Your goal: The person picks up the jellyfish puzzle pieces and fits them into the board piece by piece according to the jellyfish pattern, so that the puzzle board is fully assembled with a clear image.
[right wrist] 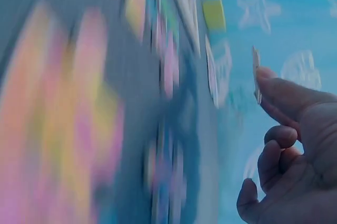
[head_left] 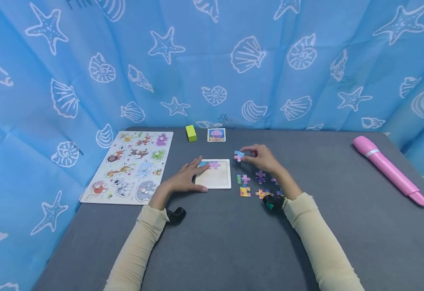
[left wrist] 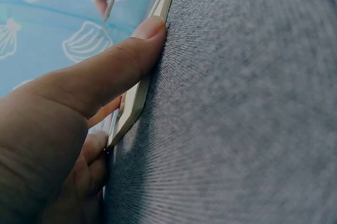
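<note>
One blue-pink jigsaw piece (head_left: pixel 238 156): likely light, stiff, best edge-held. Right hand (head_left: pixel 264 158) pinches it, two o'clock from pale square wooden tray (head_left: pixel 219 180); left hand (head_left: pixel 183 180) spread, touching tray.

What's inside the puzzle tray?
Puzzle pieces lie at the far side of the puzzle tray; its visible near part is bare. The left hand covers some of its left side, hiding what is underneath.

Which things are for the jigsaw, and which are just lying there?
For the jigsaw: wooden tray; jigsaw piece in the right hand; loose jigsaw pieces; probably the small picture card.

Just lying there, it seems: animal puzzle board; yellow-green block; pink pen-shaped thing.
</note>
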### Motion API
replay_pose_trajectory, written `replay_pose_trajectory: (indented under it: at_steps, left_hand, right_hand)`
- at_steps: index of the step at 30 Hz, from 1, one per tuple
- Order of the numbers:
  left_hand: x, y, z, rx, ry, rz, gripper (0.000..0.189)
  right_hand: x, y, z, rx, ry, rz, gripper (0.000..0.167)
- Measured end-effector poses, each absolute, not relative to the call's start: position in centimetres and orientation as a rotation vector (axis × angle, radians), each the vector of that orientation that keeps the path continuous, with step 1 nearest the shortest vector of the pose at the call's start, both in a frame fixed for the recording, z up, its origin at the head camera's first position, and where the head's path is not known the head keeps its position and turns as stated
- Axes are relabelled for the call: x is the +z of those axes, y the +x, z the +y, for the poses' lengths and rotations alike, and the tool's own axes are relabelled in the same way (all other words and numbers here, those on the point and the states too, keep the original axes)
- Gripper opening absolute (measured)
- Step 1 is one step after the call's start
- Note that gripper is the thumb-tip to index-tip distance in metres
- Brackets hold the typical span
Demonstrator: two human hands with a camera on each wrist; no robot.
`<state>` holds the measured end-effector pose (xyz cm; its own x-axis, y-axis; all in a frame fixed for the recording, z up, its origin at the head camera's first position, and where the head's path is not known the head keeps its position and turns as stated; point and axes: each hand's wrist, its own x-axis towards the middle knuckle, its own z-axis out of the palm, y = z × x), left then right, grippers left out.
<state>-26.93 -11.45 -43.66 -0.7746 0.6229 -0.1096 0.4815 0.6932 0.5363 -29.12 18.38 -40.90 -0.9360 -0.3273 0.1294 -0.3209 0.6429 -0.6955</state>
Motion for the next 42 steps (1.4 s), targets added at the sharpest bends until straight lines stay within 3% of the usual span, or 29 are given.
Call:
replay_pose_trajectory:
  at_steps: [9,27,33,42]
  left_hand:
    - [-44.0,-27.2,-11.6,0.739,0.865,2.603,0.089]
    - [-43.9,-27.2,-11.5,0.701,0.853,2.617,0.086]
    - [-43.7,-27.1,-11.3,0.711,0.847,2.614,0.087]
    - [-44.0,-27.0,-11.7,0.739,0.857,2.608,0.093]
  right_hand:
    - [-41.7,-29.6,13.6,-1.082,-0.583,2.783,0.030]
    - [-42.4,-29.3,12.2,-0.835,-0.528,2.836,0.036]
    - [-42.4,-29.4,12.4,-0.787,-0.503,2.858,0.037]
    - [-41.9,-28.2,16.1,-1.199,-0.508,2.746,0.032]
